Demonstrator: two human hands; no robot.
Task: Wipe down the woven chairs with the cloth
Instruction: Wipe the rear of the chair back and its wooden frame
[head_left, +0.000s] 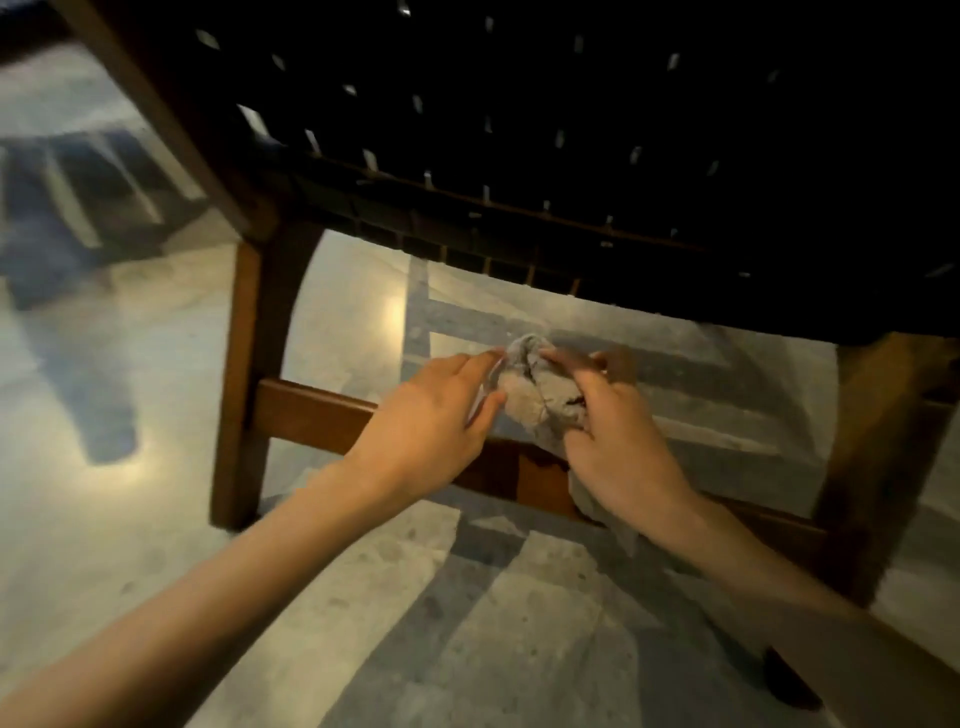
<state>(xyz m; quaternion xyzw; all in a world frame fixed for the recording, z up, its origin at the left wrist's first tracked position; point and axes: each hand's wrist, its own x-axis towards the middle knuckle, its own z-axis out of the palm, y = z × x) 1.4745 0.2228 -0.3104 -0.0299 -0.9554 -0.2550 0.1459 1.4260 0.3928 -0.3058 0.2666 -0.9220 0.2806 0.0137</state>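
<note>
Grey cloth (540, 400) is bunched between the two hands, which are drawn close together low down in front of the chair. The left hand (431, 415) is seen pinching one edge of the bundle between thumb and fingers. The right hand (618, 452) is curled round the bulk of it, and a loose tail is left hanging below the wrist. Directly behind and under the hands lies the lower wooden rail (311, 415). Its long axis runs across the view from the left front leg (244, 389) down toward the right. The cloth is held just above the rail, though whether the wood is touched cannot be told. The dark woven seat (519, 130) lies above and beyond both hands, well apart from the cloth. The rail is judged the nearest surface for a stroke, to be taken along its length. The right hand, by which most of the cloth is held, is judged the better placed for it. The cloth appears to be gathered or refolded at this point, so no wiping contact is judged to be made yet.
</note>
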